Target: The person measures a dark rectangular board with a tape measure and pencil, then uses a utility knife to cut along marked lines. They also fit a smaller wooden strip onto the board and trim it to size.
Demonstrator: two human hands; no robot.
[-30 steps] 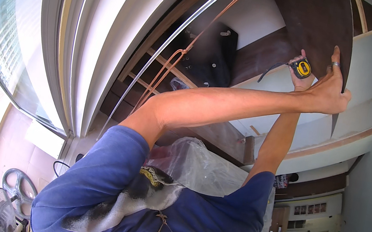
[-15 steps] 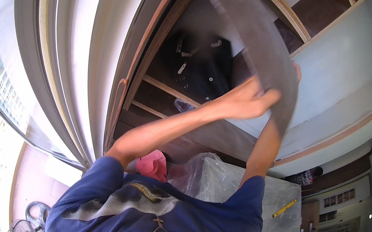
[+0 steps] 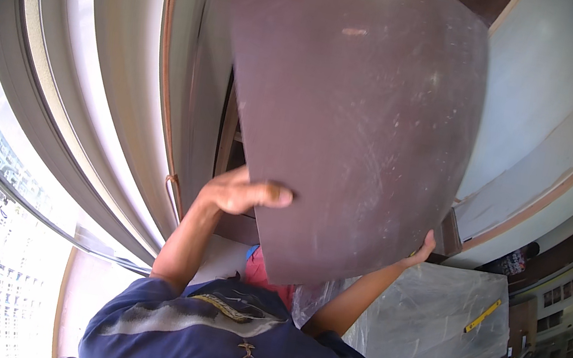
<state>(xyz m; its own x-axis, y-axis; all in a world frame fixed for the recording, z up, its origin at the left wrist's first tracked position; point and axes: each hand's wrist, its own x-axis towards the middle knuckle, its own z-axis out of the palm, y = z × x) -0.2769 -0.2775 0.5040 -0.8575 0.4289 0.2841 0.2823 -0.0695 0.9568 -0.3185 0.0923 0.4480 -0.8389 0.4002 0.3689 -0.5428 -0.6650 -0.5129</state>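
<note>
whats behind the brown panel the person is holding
Past the left edge of the brown panel, a dark opening shows; at the right edge, part of the right hand. Fingertips of the left hand and anything else behind are covered.

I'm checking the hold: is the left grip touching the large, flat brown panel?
Touching. The head view shows the left grip with its thumb across the face of the brown panel.
</note>
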